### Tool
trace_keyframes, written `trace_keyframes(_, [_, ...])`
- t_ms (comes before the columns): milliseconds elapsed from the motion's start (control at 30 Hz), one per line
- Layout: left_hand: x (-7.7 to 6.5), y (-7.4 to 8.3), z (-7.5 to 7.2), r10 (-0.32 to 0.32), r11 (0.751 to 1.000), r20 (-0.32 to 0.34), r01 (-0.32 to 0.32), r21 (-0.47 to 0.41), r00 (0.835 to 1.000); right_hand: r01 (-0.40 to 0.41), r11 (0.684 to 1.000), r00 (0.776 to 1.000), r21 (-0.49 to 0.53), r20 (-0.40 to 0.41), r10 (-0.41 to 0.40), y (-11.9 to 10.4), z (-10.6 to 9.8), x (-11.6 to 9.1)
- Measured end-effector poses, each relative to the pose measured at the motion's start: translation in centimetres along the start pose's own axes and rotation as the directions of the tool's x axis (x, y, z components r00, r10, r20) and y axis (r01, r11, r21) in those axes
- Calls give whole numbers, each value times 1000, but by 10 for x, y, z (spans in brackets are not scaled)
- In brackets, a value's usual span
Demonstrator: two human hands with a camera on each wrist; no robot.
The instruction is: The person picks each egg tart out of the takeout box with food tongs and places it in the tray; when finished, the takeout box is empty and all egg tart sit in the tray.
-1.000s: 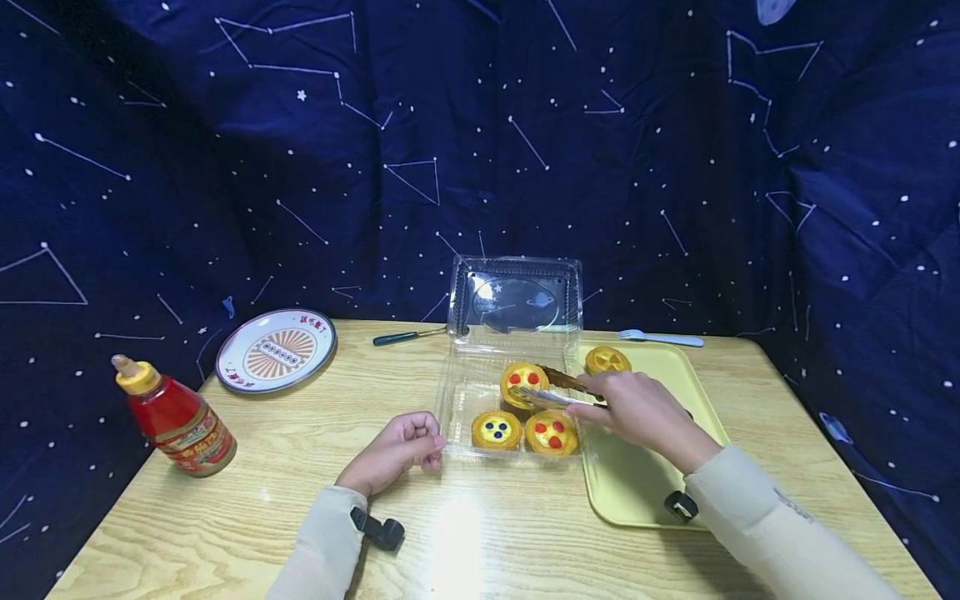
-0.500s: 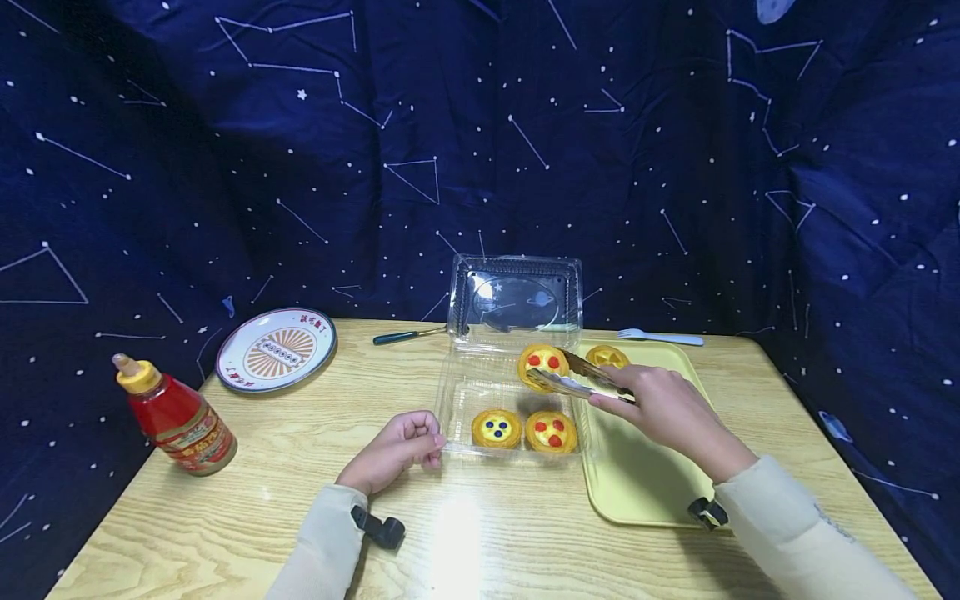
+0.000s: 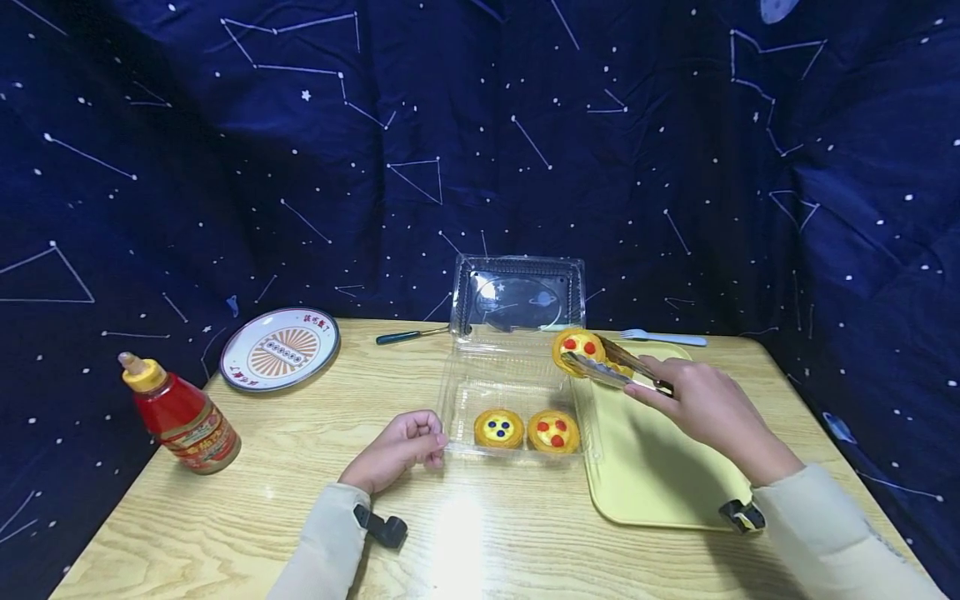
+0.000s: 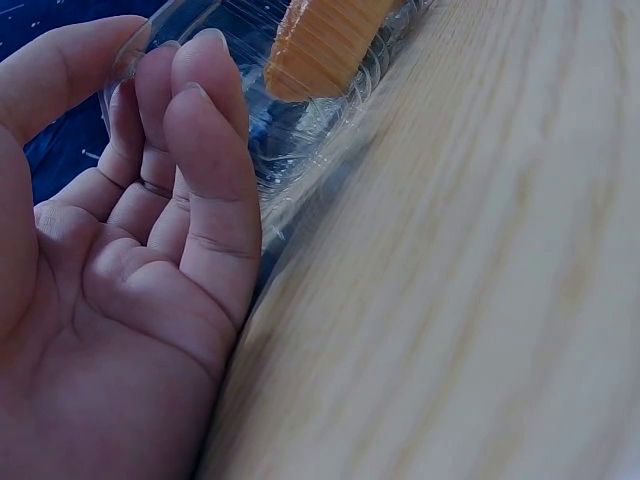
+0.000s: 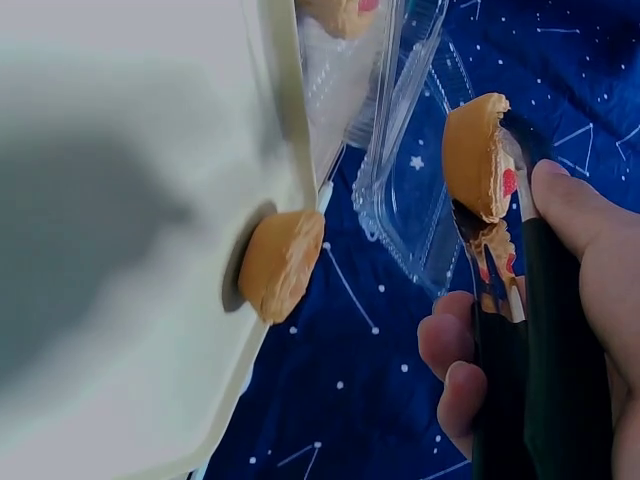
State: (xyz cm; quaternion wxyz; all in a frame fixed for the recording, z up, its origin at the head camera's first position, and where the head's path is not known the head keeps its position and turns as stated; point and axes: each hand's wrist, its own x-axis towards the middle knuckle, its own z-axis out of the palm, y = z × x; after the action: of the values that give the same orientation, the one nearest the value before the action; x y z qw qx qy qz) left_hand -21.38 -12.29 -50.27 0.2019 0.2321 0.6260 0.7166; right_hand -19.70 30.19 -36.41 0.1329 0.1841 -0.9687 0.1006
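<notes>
My right hand [image 3: 708, 412] grips tongs [image 3: 603, 374] by their black handles. Pinched in the tongs is a tart [image 3: 567, 340] with red dots, raised over the gap between the clear plastic container [image 3: 461, 396] and the yellow tray [image 3: 667, 475]. Another tart [image 5: 282, 265] sits on the tray's far end, partly hidden by the tongs in the head view. With thumb and fingertips, my left hand [image 3: 397, 454] pinches the container's front left corner. Inside the container's front are a blue-dotted tart [image 3: 498, 430] and a red-dotted tart [image 3: 553, 432]. Its lid [image 3: 517, 302] stands up behind.
A round patterned plate [image 3: 279, 350] lies at the back left, and a red squeeze bottle [image 3: 191, 425] with a yellow cap stands before it. A dark-handled tool [image 3: 401, 337] lies left of the lid. Behind the tray is a light blue fork [image 3: 667, 338].
My right hand has lifted the red-dotted tart out of the container with the tongs and carried it right, toward the tray. My left hand has stayed at the container's corner.
</notes>
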Motion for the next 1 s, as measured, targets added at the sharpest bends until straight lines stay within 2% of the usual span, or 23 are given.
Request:
trace_keyframes(467, [1, -1, 0, 1, 1000, -2, -1, 1, 1000, -85, 996, 996, -35, -28, 84, 37, -4, -15])
trace_keyframes(667, [0, 0, 0, 1, 1000, -7, 0, 4, 1000, -90, 995, 995, -46, -42, 88, 54, -2, -24])
trace_keyframes(1000, [1, 1, 1, -17, 1000, -7, 17, -7, 1000, -183, 981, 982, -59, 32, 185, 84, 2, -36])
